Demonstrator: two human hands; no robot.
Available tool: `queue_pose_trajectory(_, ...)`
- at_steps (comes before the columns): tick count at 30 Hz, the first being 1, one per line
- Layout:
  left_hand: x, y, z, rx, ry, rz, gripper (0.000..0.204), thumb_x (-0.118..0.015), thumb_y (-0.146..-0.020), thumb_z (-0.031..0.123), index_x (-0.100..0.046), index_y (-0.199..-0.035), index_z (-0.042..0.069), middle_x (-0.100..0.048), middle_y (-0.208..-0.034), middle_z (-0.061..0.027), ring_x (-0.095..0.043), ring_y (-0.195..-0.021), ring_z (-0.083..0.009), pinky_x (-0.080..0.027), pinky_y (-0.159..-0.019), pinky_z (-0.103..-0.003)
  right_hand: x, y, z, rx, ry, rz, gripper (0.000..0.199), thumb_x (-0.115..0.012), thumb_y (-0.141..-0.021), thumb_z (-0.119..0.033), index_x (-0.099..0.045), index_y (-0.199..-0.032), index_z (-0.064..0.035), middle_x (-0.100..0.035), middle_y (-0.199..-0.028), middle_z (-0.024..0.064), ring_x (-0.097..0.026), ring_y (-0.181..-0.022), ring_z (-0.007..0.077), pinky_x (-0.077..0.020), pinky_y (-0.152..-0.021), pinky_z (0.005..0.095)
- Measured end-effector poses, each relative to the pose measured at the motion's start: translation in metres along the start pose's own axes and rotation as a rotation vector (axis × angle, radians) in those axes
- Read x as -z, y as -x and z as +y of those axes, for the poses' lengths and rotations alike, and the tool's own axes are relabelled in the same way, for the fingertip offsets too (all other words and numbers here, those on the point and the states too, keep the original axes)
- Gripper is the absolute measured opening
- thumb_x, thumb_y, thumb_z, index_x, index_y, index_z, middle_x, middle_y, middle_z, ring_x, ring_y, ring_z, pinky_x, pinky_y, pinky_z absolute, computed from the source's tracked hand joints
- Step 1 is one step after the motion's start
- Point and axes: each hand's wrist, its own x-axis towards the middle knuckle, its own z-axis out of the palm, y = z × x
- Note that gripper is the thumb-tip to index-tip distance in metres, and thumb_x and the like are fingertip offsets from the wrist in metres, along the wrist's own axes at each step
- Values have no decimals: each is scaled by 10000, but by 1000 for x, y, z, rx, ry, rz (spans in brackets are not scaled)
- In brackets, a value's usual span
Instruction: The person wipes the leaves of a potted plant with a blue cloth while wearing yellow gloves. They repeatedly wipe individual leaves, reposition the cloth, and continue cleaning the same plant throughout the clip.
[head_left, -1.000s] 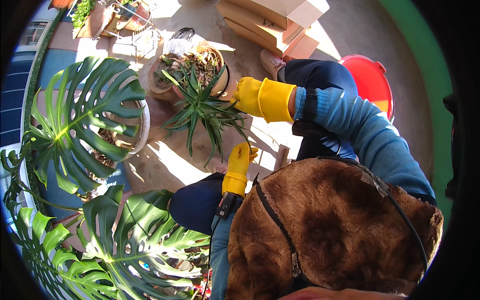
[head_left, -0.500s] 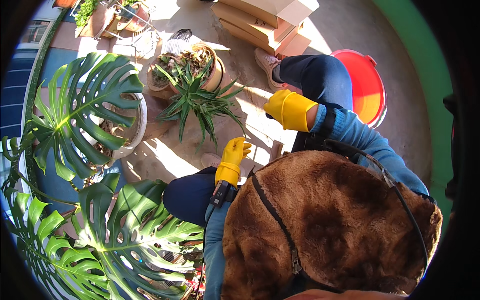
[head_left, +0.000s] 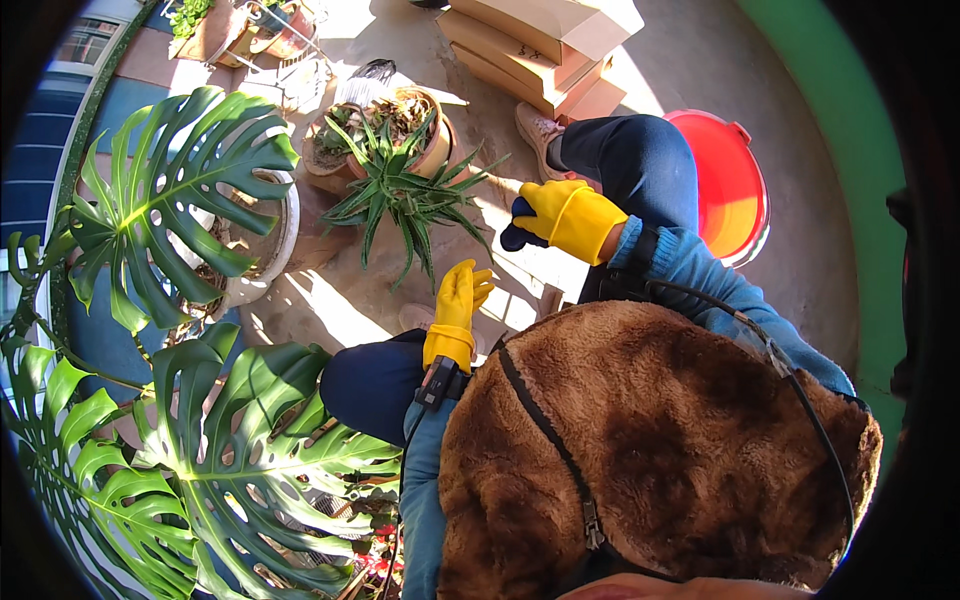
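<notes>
My right hand (head_left: pixel 575 218), in a yellow rubber glove, is closed around a dark blue, soft-looking bundle (head_left: pixel 520 230), perhaps a folded cloth. Its far side is hidden by the glove. My left hand (head_left: pixel 458 300), gloved in the same yellow, holds nothing; its fingers are stretched out and a little apart. Just beyond it, spiky green leaves of an aloe-like plant (head_left: pixel 395 195) hang toward me from a terracotta pot (head_left: pixel 437 150). The leaf tips come close to both hands, and I see a gap between them and the gloves.
A red bucket (head_left: pixel 725 165) stands right of my bent knee. Cardboard boxes (head_left: pixel 520 55) are stacked at the back. Large monstera leaves (head_left: pixel 165 210) spread along the left, over a white pot (head_left: pixel 285 235). Smaller potted plants (head_left: pixel 215 30) stand at the far left.
My right hand has shifted slightly left and turned, bringing much more of the dark blue bundle into sight. The left hand has risen a little, its fingers straighter. The view has shifted slightly.
</notes>
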Motion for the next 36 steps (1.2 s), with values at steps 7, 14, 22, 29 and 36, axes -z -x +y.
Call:
queue_pose_trajectory(7,-17,1,20,-140,227,-35,459,-478,-1104,381,-488,-1466,98,-618,-1359,-202,-671,-1145,-293,-550,-991,-395,-14,0,11,-4,-227,16,333,-638,-963,-289,-657,-1168,-27,-723,-923,216,-701,-846,404,-550,-729,472)
queue_pose_trajectory(14,-27,-9,24,-205,158,59,367,-475,-1108,318,-557,-1367,71,-682,-1175,-177,-701,-1004,-256,-582,-889,-367,-8,2,14,97,-20,120,253,-628,-971,-263,-702,-1065,-40,-720,-869,172,-718,-792,320,-551,-708,394)
queue_pose_trajectory(22,-26,26,51,-402,40,96,296,-501,-1103,257,-657,-1134,8,-725,-809,-107,-711,-720,-178,-598,-705,-292,10,-5,18,-276,-345,-404,296,-568,-1024,-182,-629,-1288,-64,-697,-1091,144,-724,-825,253,-585,-706,328)
queue_pose_trajectory(29,-45,53,74,-678,-139,-257,576,-580,-1071,260,-378,-1543,1,-526,-1477,-184,-543,-1331,-281,-424,-1122,-373,71,3,-8,645,-137,-344,472,-523,-986,-46,-509,-1454,-105,-492,-1455,210,-559,-1276,379,-499,-1030,381)
queue_pose_trajectory(36,-36,73,67,-692,-122,-106,848,-700,-996,358,-203,-1619,69,-396,-1560,-209,-450,-1389,-288,-352,-1175,-421,33,10,-54,296,-699,-648,446,-502,-1070,-168,-485,-1515,-149,-459,-1538,163,-527,-1353,302,-448,-1092,353)
